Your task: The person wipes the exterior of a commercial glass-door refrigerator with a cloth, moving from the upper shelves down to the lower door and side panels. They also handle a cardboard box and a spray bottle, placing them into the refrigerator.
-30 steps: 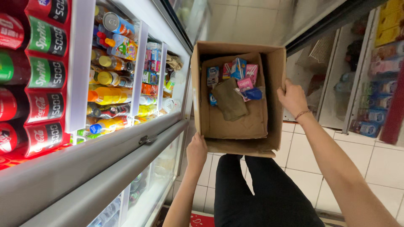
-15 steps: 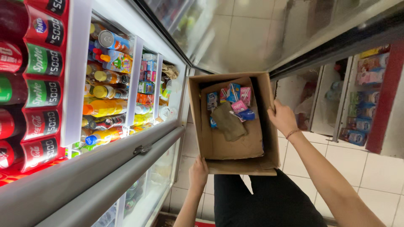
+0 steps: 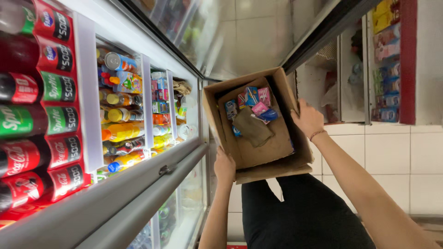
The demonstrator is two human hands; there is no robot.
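I hold an open brown cardboard box (image 3: 272, 147) in front of me with both hands. My left hand (image 3: 224, 167) grips its left side near the lower corner. My right hand (image 3: 308, 120) grips its right wall. Inside the box lie several small colourful cartons (image 3: 253, 100) in blue and pink, and a folded brown piece of cardboard (image 3: 252, 127). The box hangs over my dark trousers (image 3: 300, 212) and the tiled floor.
An open drinks cooler (image 3: 92, 115) stands at my left, with bottles, cans and juice cartons on lit shelves. Its glass door (image 3: 184, 32) swings out ahead. Shelves of packaged goods (image 3: 387, 60) stand at the right. White floor tiles (image 3: 397, 152) lie below.
The box has shifted slightly lower and to the left in view as my head turned. Both hands kept their grip on it.
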